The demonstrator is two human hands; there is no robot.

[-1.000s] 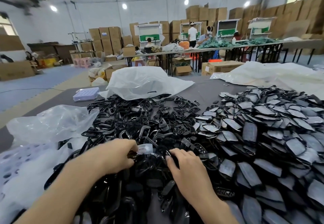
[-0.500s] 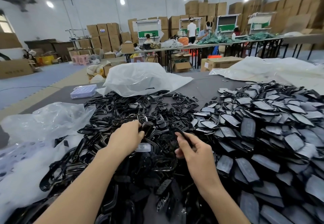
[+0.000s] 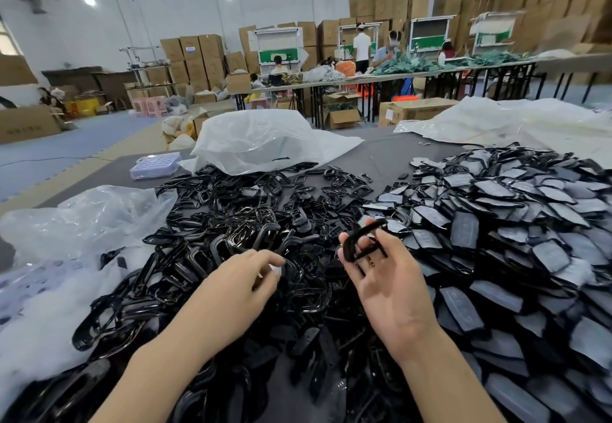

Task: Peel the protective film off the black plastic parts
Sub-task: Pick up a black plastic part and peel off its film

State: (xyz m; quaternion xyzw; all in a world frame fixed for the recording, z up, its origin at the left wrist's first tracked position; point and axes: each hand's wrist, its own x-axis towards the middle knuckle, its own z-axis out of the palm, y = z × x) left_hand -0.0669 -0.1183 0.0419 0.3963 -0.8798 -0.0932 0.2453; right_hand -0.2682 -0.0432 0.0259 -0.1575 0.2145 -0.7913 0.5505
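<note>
Now the right hand [image 3: 387, 287] pinches 1 black frame [image 3: 364, 230], its long axis slanting up to the right. The left hand [image 3: 241, 280] is just beside it, fingers loosely curled; I cannot tell whether it grips film.

The dark grey bench [image 3: 381, 157] carries a heap of black frames [image 3: 231, 214] and, to its right, a heap of film-covered flat parts [image 3: 503, 210]. A white bag [image 3: 265, 144], a clear bag [image 3: 89, 220] and a small lilac tray [image 3: 155, 165] also lie on it.
</note>
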